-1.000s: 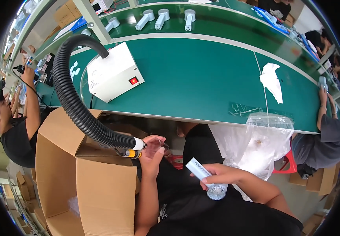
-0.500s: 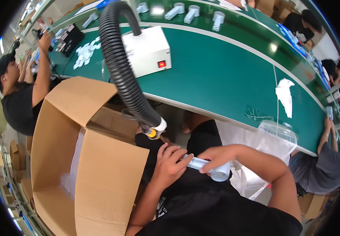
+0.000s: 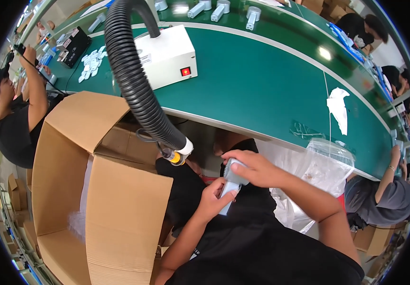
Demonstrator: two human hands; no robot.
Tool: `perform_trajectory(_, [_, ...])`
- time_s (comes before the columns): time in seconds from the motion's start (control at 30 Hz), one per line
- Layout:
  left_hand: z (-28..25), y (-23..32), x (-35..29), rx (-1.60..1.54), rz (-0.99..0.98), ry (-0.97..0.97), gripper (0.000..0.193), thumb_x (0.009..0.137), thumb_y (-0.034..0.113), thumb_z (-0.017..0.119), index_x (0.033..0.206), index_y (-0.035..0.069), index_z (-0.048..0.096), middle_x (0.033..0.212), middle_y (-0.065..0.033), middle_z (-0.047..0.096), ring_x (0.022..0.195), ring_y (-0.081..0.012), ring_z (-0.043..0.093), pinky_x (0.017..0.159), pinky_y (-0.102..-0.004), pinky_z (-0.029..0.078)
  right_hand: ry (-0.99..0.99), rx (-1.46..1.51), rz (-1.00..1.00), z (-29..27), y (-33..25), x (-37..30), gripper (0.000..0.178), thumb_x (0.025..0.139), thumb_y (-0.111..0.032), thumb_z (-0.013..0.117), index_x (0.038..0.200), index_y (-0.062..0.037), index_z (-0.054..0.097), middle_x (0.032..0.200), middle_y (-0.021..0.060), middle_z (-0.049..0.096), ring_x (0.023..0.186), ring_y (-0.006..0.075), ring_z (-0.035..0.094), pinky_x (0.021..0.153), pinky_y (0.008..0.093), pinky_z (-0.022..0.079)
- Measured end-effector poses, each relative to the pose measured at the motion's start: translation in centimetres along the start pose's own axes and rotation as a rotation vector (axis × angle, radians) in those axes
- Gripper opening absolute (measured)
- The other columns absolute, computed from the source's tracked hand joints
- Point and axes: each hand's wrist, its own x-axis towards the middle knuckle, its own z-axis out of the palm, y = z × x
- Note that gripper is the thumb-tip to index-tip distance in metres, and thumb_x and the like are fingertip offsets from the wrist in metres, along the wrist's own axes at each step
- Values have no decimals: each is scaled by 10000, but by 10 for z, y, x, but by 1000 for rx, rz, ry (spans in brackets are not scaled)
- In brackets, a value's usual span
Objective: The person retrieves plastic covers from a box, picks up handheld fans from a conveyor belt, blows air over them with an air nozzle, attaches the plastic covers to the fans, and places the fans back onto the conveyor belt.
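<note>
Over my lap I hold a pale blue-grey plastic housing point(image 3: 231, 184), with a wide head at one end and a straight handle. My left hand point(image 3: 210, 198) is closed round the handle, which points down toward me. The right hand point(image 3: 254, 167) grips the wide head, thumb across its face. Part of the housing is hidden under my fingers. Just left of and beyond my hands hangs the white and yellow nozzle point(image 3: 180, 154) of a black ribbed hose point(image 3: 133, 76), apart from them. The hose rises to a white machine point(image 3: 169, 57) with a lit red switch.
A large open cardboard box point(image 3: 124, 213) stands at my left. The green bench point(image 3: 257, 80) bears a crumpled white cloth point(image 3: 339, 107) and a pile of pale pieces point(image 3: 91, 61). Similar housings point(image 3: 221, 10) lie farther back. A clear plastic bag point(image 3: 295, 209) hangs at right. Co-workers sit on both sides.
The housing has been turned from lying sideways, head to the right, to head away from me and handle toward me. My right hand has moved up and left with it.
</note>
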Motion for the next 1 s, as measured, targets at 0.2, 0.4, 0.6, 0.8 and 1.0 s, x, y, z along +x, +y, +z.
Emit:
perform_trajectory(0.2, [11, 9, -2, -603, -284, 19, 602, 998, 537, 243, 1257, 33, 448, 840, -119, 577, 638, -227, 581, 625, -398, 527, 29, 711, 173, 29, 23, 5, 368, 968, -293, 551, 1237, -44, 523, 1096, 111, 651, 1028, 170, 609, 902, 321, 478])
perform_trajectory(0.4, [-2, -9, -8, -670, -198, -111, 612, 996, 584, 249, 1326, 96, 417, 1037, -124, 597, 726, -227, 629, 654, -424, 573, -62, 918, 95, 54, 30, 10, 365, 959, -270, 548, 1243, -44, 508, 1104, 120, 652, 1009, 176, 620, 895, 322, 485])
perform_trajectory(0.6, [13, 11, -11, -790, -178, 128, 609, 1001, 563, 232, 1391, 122, 387, 1282, -135, 538, 1045, -282, 611, 779, -451, 567, 19, 617, -15, 56, 25, 14, 292, 933, -217, 539, 1164, -44, 580, 1173, 111, 633, 1135, 218, 556, 958, 356, 442])
perform_trajectory(0.8, [-6, 9, -13, -856, -64, -36, 542, 1012, 455, 289, 1459, 151, 321, 1387, -125, 469, 1098, -335, 578, 817, -502, 541, 434, 6, -252, 55, 1, 16, 320, 859, -175, 580, 1141, -31, 622, 1302, 148, 569, 1215, 308, 500, 1025, 395, 383])
perform_trajectory(1.0, [-1, 16, 6, -732, 163, 54, 534, 1015, 404, 302, 1473, 130, 311, 1426, -111, 425, 1061, -323, 591, 806, -442, 540, 393, 330, 82, 74, 0, -52, 313, 894, -90, 560, 1194, -2, 572, 1042, 108, 645, 889, 159, 630, 805, 283, 503])
